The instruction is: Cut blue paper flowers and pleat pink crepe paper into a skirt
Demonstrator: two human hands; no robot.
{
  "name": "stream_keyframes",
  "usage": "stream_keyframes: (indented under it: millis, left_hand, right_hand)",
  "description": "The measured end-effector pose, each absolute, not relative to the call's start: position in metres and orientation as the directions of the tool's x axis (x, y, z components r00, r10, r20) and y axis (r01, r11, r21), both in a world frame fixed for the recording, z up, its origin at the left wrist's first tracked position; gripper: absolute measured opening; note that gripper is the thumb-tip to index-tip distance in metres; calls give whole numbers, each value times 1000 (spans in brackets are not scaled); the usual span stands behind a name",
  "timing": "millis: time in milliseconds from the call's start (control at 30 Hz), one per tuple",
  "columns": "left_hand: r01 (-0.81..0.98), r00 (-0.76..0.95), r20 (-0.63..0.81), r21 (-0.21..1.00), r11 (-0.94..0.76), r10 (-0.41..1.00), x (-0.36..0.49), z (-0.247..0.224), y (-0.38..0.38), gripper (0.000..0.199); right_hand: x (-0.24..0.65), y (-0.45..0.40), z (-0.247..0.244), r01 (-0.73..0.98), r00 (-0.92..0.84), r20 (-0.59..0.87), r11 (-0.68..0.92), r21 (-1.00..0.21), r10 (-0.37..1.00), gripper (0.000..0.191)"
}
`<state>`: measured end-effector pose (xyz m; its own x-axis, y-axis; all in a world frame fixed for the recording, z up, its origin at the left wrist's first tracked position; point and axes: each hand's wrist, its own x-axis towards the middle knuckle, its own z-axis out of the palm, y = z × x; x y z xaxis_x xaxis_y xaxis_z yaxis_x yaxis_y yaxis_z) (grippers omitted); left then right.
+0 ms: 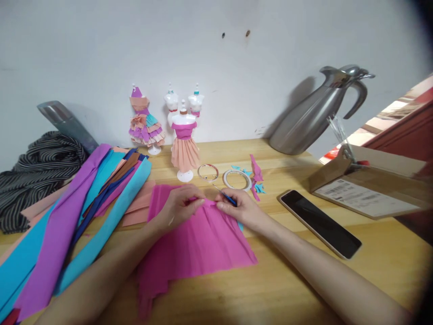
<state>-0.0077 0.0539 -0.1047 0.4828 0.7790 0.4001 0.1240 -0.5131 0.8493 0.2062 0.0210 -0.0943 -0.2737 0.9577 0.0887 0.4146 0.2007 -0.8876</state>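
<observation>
A wide sheet of magenta crepe paper (209,246) spreads over the table in front of me, gathered into small folds along its top edge. My left hand (181,203) pinches that edge between thumb and fingers. Close to its right, my right hand (241,207) grips the same edge with thumb and fingertips. Tucked in the right hand is a small blue-handled tool (230,199) with a thin metal tip; the fingers hide most of it. Just behind the hands stands a mini dress form (184,142) in a magenta top and pleated peach skirt.
Crepe strips (50,253) lie at left beside a striped cloth (43,162). Behind are a ruffled dress form (144,119) and two barer ones. A tape roll (226,186), paper scraps (256,169), phone (321,223), cardboard box (365,196) and steel jug (311,117) are at right.
</observation>
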Motion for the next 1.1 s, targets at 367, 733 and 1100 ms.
stream_keyframes:
  millis: [367,733,1100]
  left_hand:
    - [166,368,87,974,-157,926,-7,-109,67,16]
    - [162,594,-107,987,12,797,-24,-93,82,21]
    - [268,704,-169,963,-37,690,-42,-101,92,20]
  right_hand:
    - [199,6,-103,479,-304,41,190,-857,952,26]
    - [194,-5,-104,505,-273,57,193,-841,960,27]
    - [212,18,-106,281,-326,-169,-75,-957,930,28]
